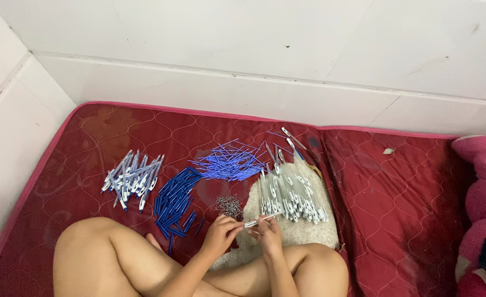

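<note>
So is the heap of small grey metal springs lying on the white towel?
No: the heap of small grey metal springs lies on the red quilted mattress, just left of the white towel.

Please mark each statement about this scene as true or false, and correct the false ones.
1. Both hands hold one pen piece between them. True.
2. The dark blue tubes lie right of the white towel. False: they lie left of it.
3. The small metal springs lie just above the left hand. True.
4. The mat is green. False: it is dark red.
</note>
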